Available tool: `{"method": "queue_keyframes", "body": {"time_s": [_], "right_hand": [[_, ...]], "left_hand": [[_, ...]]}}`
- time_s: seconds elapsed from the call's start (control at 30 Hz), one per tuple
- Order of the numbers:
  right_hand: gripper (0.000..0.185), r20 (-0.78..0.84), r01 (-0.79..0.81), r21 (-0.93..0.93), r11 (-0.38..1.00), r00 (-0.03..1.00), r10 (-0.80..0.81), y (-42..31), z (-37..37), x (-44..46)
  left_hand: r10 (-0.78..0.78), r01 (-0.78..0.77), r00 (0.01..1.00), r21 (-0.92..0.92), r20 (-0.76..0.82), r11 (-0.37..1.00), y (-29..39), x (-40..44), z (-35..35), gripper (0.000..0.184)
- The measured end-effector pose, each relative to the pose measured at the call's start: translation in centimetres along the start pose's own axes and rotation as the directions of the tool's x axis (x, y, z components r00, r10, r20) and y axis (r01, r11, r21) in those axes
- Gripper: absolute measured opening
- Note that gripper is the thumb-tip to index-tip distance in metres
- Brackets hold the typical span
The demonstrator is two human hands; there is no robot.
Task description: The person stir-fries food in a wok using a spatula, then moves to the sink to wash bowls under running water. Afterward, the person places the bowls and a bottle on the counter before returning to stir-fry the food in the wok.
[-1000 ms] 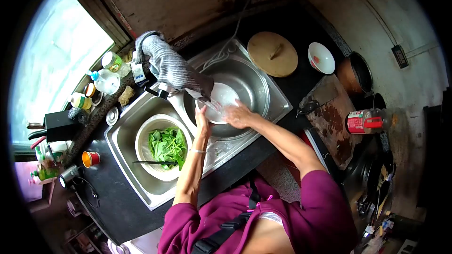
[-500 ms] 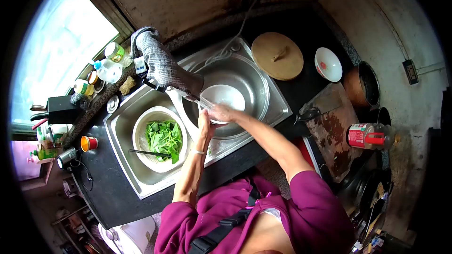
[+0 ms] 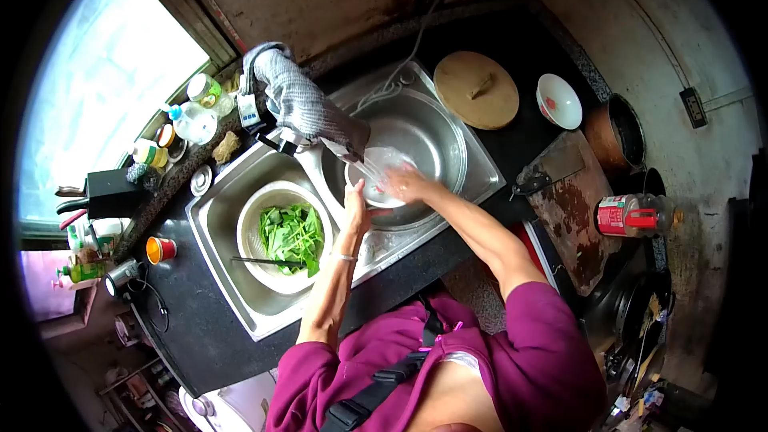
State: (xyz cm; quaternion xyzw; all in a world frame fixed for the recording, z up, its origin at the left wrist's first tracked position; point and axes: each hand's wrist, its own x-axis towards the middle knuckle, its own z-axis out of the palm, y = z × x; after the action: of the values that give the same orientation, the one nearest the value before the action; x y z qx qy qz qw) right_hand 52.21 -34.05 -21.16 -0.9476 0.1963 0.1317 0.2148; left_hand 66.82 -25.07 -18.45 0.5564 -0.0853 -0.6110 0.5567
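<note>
A white bowl [image 3: 386, 162] is tilted under a stream of running water [image 3: 362, 162] over the right sink basin [image 3: 428, 144]. My left hand [image 3: 357, 206] grips its near left rim, thumb on the edge. At the bowl's right side, in the water, is my right hand [image 3: 408, 184]; its fingers are blurred by motion and splashing. Above them the tap is wrapped in a grey cloth [image 3: 292, 104]. In the left basin stands a white colander [image 3: 250, 232] of green leaves [image 3: 290, 236], with dark chopsticks [image 3: 268, 261] lying across it.
A wooden lid [image 3: 477, 90] and another white bowl [image 3: 558, 102] sit at the back right. A cleaver [image 3: 552, 170] lies on a worn cutting board [image 3: 572, 224], near a red-labelled plastic bottle [image 3: 628, 216]. Bottles and a knife block [image 3: 114, 192] line the window side, near an orange cup [image 3: 161, 250].
My right hand has moved right, from the bowl's near edge to its right side, and more of the bowl's inside shows. My left hand keeps its hold. The view has shifted slightly.
</note>
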Motion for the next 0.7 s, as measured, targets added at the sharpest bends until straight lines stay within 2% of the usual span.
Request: {"method": "queue_keyframes", "body": {"time_s": [0.03,0.07,0.1,0.13,0.17,0.2,0.23,0.27,0.3,0.33,0.37,0.4,0.43,0.47,0.5,0.57,0.6,0.63,0.67,0.7], "right_hand": [[0.044,0.095,-0.235,0.24,0.942,0.971,0.218,-2.8,-3.2,-1.1],[0.044,0.235,-0.464,0.433,0.773,0.886,0.4,-5.8,-6.6,-1.9],[0.044,0.037,-0.176,0.524,0.834,0.982,0.184,-5.4,-3.1,-0.6],[0.045,-0.116,-0.09,0.573,0.815,0.975,0.189,-5.8,-2.8,-0.7],[0.045,-0.081,-0.092,0.717,0.691,0.974,0.213,-5.7,-2.9,0.0],[0.046,-0.04,-0.092,0.836,0.541,0.973,0.228,-5.9,-3.6,1.0],[0.045,-0.103,-0.039,0.804,0.593,0.974,0.204,-5.2,-2.1,2.7],[0.045,-0.102,-0.039,0.807,0.589,0.974,0.203,-4.3,-0.1,2.6],[0.043,-0.174,0.03,0.605,0.796,0.98,0.096,-4.1,-0.4,1.0],[0.042,-0.208,0.097,0.349,0.932,0.978,-0.024,-3.5,-0.5,-0.7],[0.041,0.017,0.147,0.183,0.972,0.988,-0.152,-0.5,0.9,-1.5],[0.043,0.298,-0.156,0.133,0.979,0.948,0.11,-2.4,-4.1,-2.9],[0.042,0.07,-0.073,0.034,0.997,0.995,0.071,-0.3,-1.7,-3.0],[0.042,-0.158,-0.012,-0.093,0.996,0.987,-0.003,2.0,0.4,-2.9],[0.042,-0.16,-0.009,-0.096,0.995,0.987,-0.007,2.2,0.8,-1.7],[0.038,-0.432,-0.055,-0.266,0.962,0.899,-0.068,0.5,1.4,2.0],[0.041,-0.159,-0.113,0.402,0.909,0.969,0.19,-1.1,1.5,4.6],[0.042,0.049,-0.203,0.497,0.844,0.977,0.206,-2.5,0.0,5.0],[0.042,-0.11,0.056,0.656,0.753,0.994,0.023,-0.9,3.7,6.3],[0.041,-0.184,0.133,0.555,0.821,0.982,-0.035,-2.4,1.8,3.8]], "left_hand": [[0.03,-0.03,1.0,-0.014,0.008,0.999,-0.1,-0.1,-0.1,0.043],[0.028,-0.028,1.0,-0.016,0.014,0.999,-0.4,0.3,-0.2,0.043],[0.012,-0.012,0.999,-0.012,-0.038,1.0,-1.3,1.1,-0.2,0.043],[-0.002,0.003,0.995,0.006,-0.097,1.0,-2.2,2.4,-1.1,0.043],[-0.106,0.103,0.993,-0.065,-0.058,0.993,-3.0,3.7,-2.0,0.044],[-0.135,0.134,0.991,-0.081,-0.012,0.988,-0.9,1.6,-0.6,0.046],[-0.121,0.122,0.993,-0.098,0.018,0.988,-1.2,2.3,-1.0,0.043],[-0.109,0.113,0.993,-0.112,0.044,0.987,-1.6,2.6,-1.6,0.043],[-0.073,0.073,0.997,-0.027,-0.018,0.997,-0.7,2.3,-1.7,0.044],[-0.034,0.039,0.996,0.055,-0.076,0.998,0.0,1.9,-1.7,0.045],[-0.015,0.016,0.999,0.05,-0.031,0.999,-0.1,2.2,-2.7,0.046],[0.04,-0.044,0.998,0.116,0.037,0.992,1.1,0.8,-2.1,0.046],[0.007,-0.013,0.998,0.103,0.058,0.995,0.7,0.7,-2.3,0.046],[-0.014,0.008,0.997,0.084,0.079,0.996,0.5,0.9,-2.2,0.046],[-0.06,0.058,0.995,0.026,0.079,0.998,-0.5,1.5,-2.3,0.046],[-0.083,0.087,0.987,-0.023,0.135,0.996,-0.8,1.9,-1.6,0.045],[-0.075,0.083,0.987,-0.05,0.141,0.995,-0.8,1.7,-1.1,0.044],[-0.116,0.128,0.98,-0.066,0.162,0.99,-0.9,2.0,-1.6,0.044],[-0.152,0.169,0.971,-0.08,0.184,0.982,-0.6,2.3,-2.1,0.044],[-0.128,0.127,0.987,0.016,0.097,0.992,-0.5,1.8,-2.0,0.045]]}}
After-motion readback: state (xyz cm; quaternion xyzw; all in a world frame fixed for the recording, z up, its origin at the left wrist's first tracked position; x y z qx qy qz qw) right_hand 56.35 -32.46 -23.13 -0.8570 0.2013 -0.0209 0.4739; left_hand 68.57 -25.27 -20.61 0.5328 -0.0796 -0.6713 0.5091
